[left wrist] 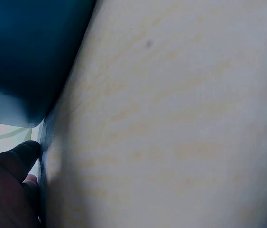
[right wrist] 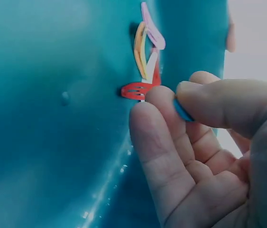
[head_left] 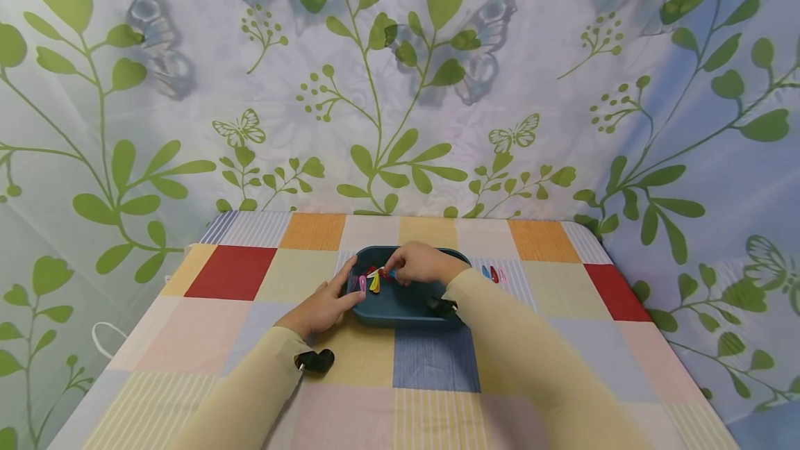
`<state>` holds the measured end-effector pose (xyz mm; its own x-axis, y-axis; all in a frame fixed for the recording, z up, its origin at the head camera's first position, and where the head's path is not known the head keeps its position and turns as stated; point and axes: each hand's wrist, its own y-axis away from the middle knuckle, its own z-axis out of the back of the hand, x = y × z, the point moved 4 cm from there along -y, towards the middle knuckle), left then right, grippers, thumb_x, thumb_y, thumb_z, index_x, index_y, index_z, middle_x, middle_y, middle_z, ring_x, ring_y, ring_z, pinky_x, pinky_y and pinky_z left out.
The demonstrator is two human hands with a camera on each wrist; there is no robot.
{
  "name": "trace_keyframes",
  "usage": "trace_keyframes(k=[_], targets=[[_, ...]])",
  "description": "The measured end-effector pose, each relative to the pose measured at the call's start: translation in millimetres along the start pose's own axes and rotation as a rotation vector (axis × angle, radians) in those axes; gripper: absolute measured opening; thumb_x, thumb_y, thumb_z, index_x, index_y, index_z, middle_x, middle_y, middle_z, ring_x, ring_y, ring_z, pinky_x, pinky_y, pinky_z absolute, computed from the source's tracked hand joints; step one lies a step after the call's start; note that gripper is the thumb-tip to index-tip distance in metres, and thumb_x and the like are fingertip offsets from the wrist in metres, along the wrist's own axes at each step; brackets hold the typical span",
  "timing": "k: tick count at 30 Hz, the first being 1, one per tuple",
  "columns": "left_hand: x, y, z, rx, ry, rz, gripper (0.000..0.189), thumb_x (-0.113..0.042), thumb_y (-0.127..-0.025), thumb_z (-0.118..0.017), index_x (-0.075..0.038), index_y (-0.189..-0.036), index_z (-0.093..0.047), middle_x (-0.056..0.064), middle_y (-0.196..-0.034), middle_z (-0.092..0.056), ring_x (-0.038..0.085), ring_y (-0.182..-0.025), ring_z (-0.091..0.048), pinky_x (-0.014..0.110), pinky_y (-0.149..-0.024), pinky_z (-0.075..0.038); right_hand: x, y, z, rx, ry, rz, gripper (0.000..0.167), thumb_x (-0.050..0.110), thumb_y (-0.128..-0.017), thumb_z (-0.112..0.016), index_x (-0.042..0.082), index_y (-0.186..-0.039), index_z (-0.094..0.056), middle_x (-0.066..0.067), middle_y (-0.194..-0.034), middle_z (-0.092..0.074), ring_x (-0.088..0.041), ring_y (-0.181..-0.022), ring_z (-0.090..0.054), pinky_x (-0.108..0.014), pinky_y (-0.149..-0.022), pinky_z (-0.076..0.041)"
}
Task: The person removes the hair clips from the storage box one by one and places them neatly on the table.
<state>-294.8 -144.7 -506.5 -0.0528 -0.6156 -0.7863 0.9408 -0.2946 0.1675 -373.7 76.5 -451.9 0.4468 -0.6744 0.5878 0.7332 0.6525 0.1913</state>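
Inside the blue tray point(head_left: 406, 323): slender pink clip point(right wrist: 152, 32), yellow clip point(head_left: 375, 285), slotted red clip point(right wrist: 137, 90)
Right hand point(head_left: 420, 264), over tray: pinches mostly hidden blue clip point(right wrist: 183, 111)
Left hand point(head_left: 321, 307): fingers wide, at tray's rim

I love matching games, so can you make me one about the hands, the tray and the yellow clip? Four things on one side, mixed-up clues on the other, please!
Things:
1. left hand
2. tray
3. right hand
4. yellow clip

Clues:
A. pinches a small blue thing
B. lies inside the tray
C. sits on the patchwork cloth
D. touches the tray's left end

Right pairs: 1-D, 2-C, 3-A, 4-B
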Motion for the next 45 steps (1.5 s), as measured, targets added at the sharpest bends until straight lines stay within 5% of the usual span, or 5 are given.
trace_keyframes(k=[10,16,20,28,45], targets=[[-0.4,0.0,1.9,0.014,-0.009,-0.009,0.082,-0.058,-0.104,-0.055,-0.048,-0.168,-0.005,0.014,-0.176,-0.019,0.060,-0.158,0.000,0.080,-0.122,-0.008,-5,15.5,25,-0.113,-0.065,-0.034,0.030,0.012,-0.100,-0.063,0.006,-0.127,-0.076,-0.009,-0.111,-0.077,-0.013,-0.073,-0.065,-0.029,-0.067,-0.056],[-0.2,-1.4,2.9,0.015,-0.011,-0.015,0.081,-0.056,-0.105,-0.054,-0.047,-0.168,-0.004,0.011,-0.177,-0.016,0.059,-0.158,0.001,0.079,-0.123,-0.005,-12,26.6,32,-0.129,-0.194,-0.052,0.033,0.011,-0.102,-0.061,0.006,-0.132,-0.073,-0.018,-0.098,-0.073,-0.016,-0.072,-0.065,-0.030,-0.070,-0.060],[-0.4,-1.2,3.0,0.021,-0.014,-0.020,0.081,-0.054,-0.105,-0.054,-0.046,-0.169,-0.004,0.009,-0.178,-0.015,0.058,-0.159,0.001,0.075,-0.126,-0.002,-17,32.8,36,-0.141,-0.258,-0.051,0.035,0.010,-0.103,-0.061,0.003,-0.137,-0.069,-0.022,-0.108,-0.073,-0.017,-0.082,-0.068,-0.032,-0.076,-0.063],[-0.2,-1.6,2.5,0.025,-0.013,-0.028,0.082,-0.052,-0.106,-0.055,-0.043,-0.169,-0.004,0.009,-0.178,-0.015,0.059,-0.159,0.001,0.073,-0.127,0.000,-22,49.9,47,-0.211,-0.263,-0.061,0.036,0.012,-0.103,-0.064,0.005,-0.137,-0.069,-0.010,-0.103,-0.073,-0.023,-0.087,-0.071,-0.043,-0.078,-0.064],[-2.8,-1.8,1.9,0.042,-0.006,-0.047,0.080,-0.050,-0.108,-0.053,-0.038,-0.170,-0.004,0.013,-0.178,-0.013,0.059,-0.159,0.002,0.072,-0.127,0.004,-55,96.6,72,-0.316,-0.243,-0.126,0.037,0.018,-0.105,-0.062,0.012,-0.142,-0.067,-0.012,-0.117,-0.073,-0.034,-0.100,-0.070,-0.049,-0.091,-0.060]])
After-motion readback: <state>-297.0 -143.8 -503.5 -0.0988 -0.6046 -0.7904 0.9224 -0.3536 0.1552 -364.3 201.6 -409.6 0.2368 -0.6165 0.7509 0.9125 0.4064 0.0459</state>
